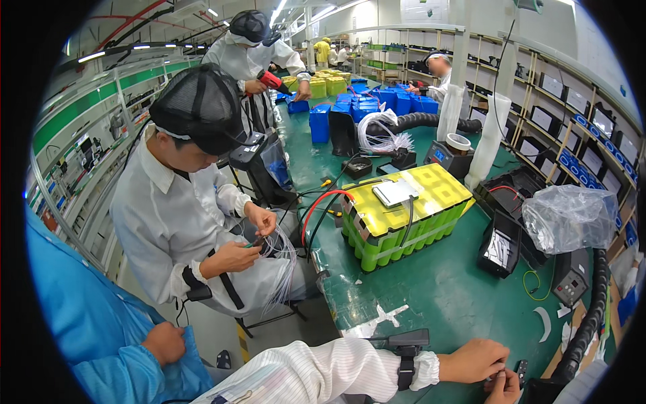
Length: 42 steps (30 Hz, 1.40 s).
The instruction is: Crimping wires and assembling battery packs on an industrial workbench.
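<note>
Our left hand and right hand, fingers bent nearly closed, meet at the fingertips over the green bench; what, if anything, they pinch, we cannot tell. Just beside them, toward the bench's right edge, lies a small black part.
</note>
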Available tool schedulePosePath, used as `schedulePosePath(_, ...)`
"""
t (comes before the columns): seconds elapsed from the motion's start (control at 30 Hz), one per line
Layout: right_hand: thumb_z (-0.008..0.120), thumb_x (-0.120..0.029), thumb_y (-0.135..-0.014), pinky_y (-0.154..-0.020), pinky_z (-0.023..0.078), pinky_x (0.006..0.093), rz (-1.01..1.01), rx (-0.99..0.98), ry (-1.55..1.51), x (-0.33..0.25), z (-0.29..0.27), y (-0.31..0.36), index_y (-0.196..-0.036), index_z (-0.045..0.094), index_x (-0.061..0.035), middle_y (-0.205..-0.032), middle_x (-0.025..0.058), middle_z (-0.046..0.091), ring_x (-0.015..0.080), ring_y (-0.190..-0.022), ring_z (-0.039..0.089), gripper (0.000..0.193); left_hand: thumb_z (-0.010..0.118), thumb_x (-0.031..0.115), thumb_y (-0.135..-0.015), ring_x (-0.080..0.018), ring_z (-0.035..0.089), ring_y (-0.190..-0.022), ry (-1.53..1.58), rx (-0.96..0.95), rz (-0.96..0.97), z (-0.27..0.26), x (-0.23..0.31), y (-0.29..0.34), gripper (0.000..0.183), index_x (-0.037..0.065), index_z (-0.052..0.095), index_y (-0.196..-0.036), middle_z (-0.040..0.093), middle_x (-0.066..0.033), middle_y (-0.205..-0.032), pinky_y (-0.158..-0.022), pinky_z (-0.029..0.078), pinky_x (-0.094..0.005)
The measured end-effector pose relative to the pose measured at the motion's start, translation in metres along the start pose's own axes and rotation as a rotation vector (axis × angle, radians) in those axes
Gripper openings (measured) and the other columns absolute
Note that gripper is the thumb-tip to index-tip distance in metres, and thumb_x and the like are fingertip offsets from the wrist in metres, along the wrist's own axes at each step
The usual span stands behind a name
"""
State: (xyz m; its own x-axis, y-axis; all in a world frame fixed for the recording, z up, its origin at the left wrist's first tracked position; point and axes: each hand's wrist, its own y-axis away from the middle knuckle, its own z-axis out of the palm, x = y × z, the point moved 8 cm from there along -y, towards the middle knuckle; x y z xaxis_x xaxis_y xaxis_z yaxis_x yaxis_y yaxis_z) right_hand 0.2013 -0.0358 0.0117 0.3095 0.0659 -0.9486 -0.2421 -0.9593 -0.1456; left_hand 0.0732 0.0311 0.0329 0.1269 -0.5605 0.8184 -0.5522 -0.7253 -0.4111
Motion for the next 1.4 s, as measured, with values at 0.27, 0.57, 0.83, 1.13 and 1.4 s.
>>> schedulePosePath(0.27,0.054,-0.011,-0.098,-0.062,0.045,0.0246,0.003,0.037,-0.045,0.003,-0.006,0.003,-0.092,0.064,0.0050,-0.075,0.0040,0.061,0.0105,-0.067,0.054,0.019,0.058,0.018,-0.088,-0.0338,0.060,-0.079,-0.021,0.003,0.038,0.004,0.003,-0.001,0.016,0.003,0.056,-0.084,0.060,-0.0123,-0.078,-0.069,0.046,-0.0440)
schedulePosePath(0.57,0.053,-0.011,-0.098,-0.063,0.044,0.0242,0.008,0.015,-0.021,0.002,-0.002,0.002,-0.094,0.064,0.0051,-0.075,0.0041,0.061,0.0105,-0.067,0.053,0.020,0.058,0.017,-0.088,-0.0341,0.060,-0.079,-0.017,-0.010,0.020,0.000,0.004,0.000,0.016,0.002,0.056,-0.083,0.060,-0.0127,-0.078,-0.069,0.046,-0.0444)
schedulePosePath(0.83,0.054,-0.011,-0.098,-0.063,0.044,0.0242,-0.018,-0.015,0.013,-0.001,-0.001,0.002,-0.092,0.064,0.0050,-0.075,0.0036,0.061,0.0103,-0.067,0.053,0.020,0.059,0.016,-0.086,-0.0352,0.060,-0.078,-0.002,0.019,0.023,-0.001,0.002,0.001,0.016,0.001,0.056,-0.082,0.061,-0.0139,-0.078,-0.068,0.046,-0.0447)
schedulePosePath(1.13,0.054,-0.011,-0.098,-0.063,0.044,0.0238,0.016,0.002,-0.060,0.010,-0.003,0.003,-0.094,0.064,0.0052,-0.076,0.0037,0.061,0.0101,-0.067,0.053,0.019,0.057,0.018,-0.088,-0.0339,0.059,-0.078,-0.015,0.005,0.026,0.001,0.001,0.001,0.016,0.002,0.056,-0.083,0.060,-0.0126,-0.078,-0.068,0.046,-0.0436)
schedulePosePath(1.4,0.054,-0.011,-0.098,-0.063,0.045,0.0236,0.022,0.028,-0.042,0.008,-0.004,0.003,-0.096,0.064,0.0053,-0.077,0.0041,0.062,0.0103,-0.068,0.054,0.019,0.059,0.015,-0.085,-0.0373,0.059,-0.077,0.003,0.029,0.035,-0.001,0.004,0.000,0.015,0.001,0.056,-0.081,0.062,-0.0161,-0.078,-0.067,0.045,-0.0460)
